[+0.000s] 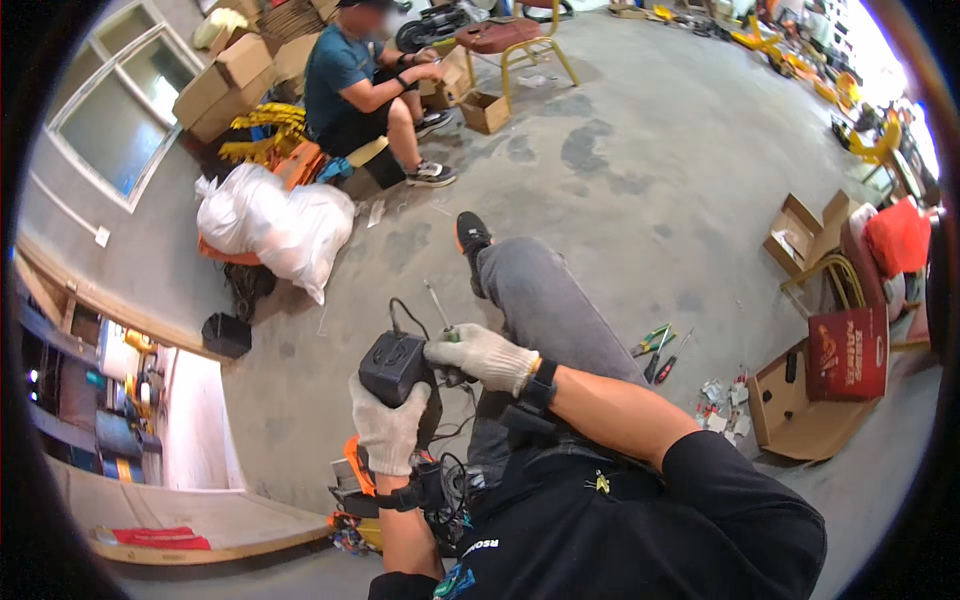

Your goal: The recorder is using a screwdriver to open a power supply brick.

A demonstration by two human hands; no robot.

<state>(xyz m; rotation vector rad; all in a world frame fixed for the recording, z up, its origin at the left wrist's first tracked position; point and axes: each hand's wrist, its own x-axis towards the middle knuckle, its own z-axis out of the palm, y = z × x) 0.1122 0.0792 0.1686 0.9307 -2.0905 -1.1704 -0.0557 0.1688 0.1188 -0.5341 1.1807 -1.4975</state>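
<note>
My left hand [386, 428], in a pale knitted glove, is wrapped round a black boxy device [395, 365] with round markings on its top face. A thin black cable [400, 306] loops up from its far edge. Close beside the device, my gloved right hand [488, 358] is closed on a screwdriver [437, 303]. Its metal shaft points up and away from the device, and part of a green handle shows at the fingers. Below the hands, more black cable [455, 480] lies coiled against my lap; what sits under it is partly hidden by my arm.
On the floor to the right lie pliers [650, 342], a red-handled screwdriver [674, 358], small white parts [722, 405] and an open cardboard box [800, 425]. White sacks [290, 225] stand at the left. Further off, a person [350, 90] sits handling a carton near a chair [510, 38].
</note>
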